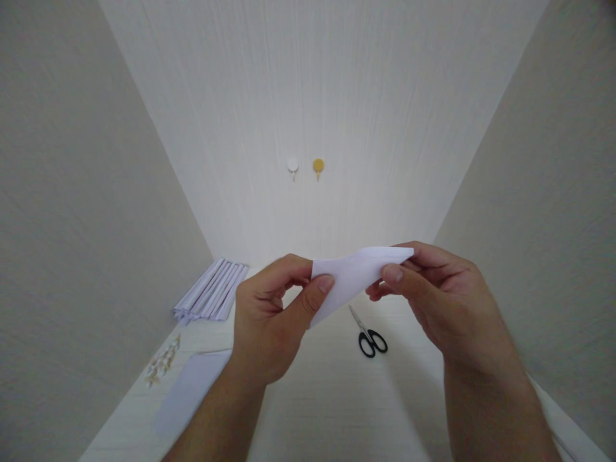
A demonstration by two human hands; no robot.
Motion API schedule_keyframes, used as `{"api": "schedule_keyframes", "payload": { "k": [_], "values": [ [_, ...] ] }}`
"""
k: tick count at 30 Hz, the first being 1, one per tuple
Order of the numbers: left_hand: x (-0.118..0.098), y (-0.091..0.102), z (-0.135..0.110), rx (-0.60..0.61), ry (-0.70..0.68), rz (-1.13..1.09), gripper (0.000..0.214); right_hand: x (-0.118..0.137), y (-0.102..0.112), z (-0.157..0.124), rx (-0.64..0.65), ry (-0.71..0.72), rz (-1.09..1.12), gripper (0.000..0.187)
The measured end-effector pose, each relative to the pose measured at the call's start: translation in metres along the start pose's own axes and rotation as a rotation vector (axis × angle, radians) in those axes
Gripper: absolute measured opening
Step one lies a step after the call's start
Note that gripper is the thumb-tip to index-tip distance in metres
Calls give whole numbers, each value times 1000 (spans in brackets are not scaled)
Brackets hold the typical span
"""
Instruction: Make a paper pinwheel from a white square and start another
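The left thumb (317,294) is pressed flat on the near face of a white paper (355,273), with the fingers of the left hand (269,321) bent behind it, so that end is pinched with no gap. The right thumb (399,277) lies on the same face near the other end, the index finger of the right hand (447,301) passing behind the upper edge; this grip is closed on the paper too, while the lower fingers curl loosely beneath, their tips showing below the sheet. The paper is held up between the two hands, above the bench (332,410) and towards its far edge; it is broad at the left end, narrows to the right, and shows a faint line near its upper right corner. Below it on the bench, between the wrists, lies a pair of scissors (369,338), black handles towards the near edge and blades pointing to the far edge, slightly left. At the far left corner sits a bundle of narrow white paper strips (212,292), side by side. Along the left edge, nearer, is a small heap of white and gold pieces (163,362), too small to make out; just beside it, flat white sheets (190,391) run partly behind the left forearm (224,407). On the back wall (327,83) are a white hook (292,165) and a gold hook (318,167).
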State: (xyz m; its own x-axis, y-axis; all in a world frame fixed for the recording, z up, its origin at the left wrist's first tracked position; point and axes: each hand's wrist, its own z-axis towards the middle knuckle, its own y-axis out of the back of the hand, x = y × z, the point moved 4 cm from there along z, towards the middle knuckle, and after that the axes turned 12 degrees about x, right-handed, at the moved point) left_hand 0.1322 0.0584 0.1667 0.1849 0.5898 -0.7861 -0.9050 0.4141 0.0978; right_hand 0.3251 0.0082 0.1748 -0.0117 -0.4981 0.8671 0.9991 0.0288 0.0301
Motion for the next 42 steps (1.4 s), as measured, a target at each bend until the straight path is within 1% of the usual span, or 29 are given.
{"api": "schedule_keyframes", "payload": {
  "k": [6, 10, 14, 22, 29, 32, 39, 42],
  "values": [
    [-2, -3, 3, 72, 59, -55, 7, 2, -1, 1, -38, 67, 16, 8],
    [-1, -4, 5, 74, 87, -106, 7, 2, -1, 1, -29, 56, 0, 11],
    [-2, -6, 6, 98, 110, -126, 6, 2, 1, 0, -29, 71, -25, 9],
    [0, -5, 6, 105, 127, -124, 7, 4, 1, -1, -99, 79, -71, 9],
    [1, -4, 6, 113, 126, -105, 7, 2, 2, -1, -84, 87, -65, 2],
    [1, -4, 5, 104, 119, -108, 6, 2, 2, -1, -81, 87, -79, 2],
    [1, -5, 5, 109, 129, -107, 6, 2, 3, -1, -119, 94, -121, 5],
    [1, -5, 6, 107, 131, -105, 7, 3, 3, -1, -110, 96, -113, 5]
  ]
}}
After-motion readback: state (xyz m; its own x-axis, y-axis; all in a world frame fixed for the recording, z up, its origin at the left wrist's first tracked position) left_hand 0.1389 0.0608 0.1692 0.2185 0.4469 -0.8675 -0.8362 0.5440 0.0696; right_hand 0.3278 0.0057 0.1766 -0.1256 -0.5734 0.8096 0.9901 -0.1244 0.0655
